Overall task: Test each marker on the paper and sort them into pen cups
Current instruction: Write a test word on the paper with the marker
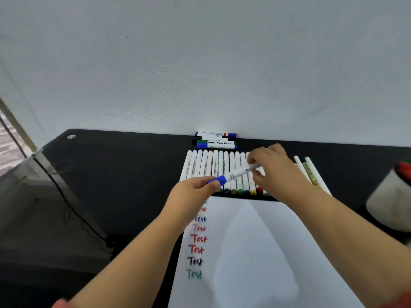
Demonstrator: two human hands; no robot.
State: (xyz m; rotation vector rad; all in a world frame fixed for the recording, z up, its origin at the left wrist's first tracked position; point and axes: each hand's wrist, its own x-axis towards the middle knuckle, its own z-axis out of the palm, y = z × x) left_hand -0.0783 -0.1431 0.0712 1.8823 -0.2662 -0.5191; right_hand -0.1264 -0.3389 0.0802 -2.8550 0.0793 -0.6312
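Black desk (124, 165) pushed against a pale textured wall (200, 63); window strip at far left. White paper sheet (255, 252) lies on the desk near the viewer, with a column of handwritten "Test" words (196, 244) in red, blue, black and green down its left edge. Both hands hold one white whiteboard marker with blue cap (235, 173) above a row of white colour-tipped markers (222, 172). Marker's long axis runs diagonally, cap end low-left, tail high-right. Left hand (191, 192) pinches the blue cap; right hand (273, 170) grips the barrel's tail end. Small stack of whiteboard markers (215, 140) sits against the wall behind the row. Two pale pens (310, 172) lie right of the row. White round cup (389, 201) stands at the right edge, partly cut off. Left half of the desk is open surface; cables hang past its left edge.
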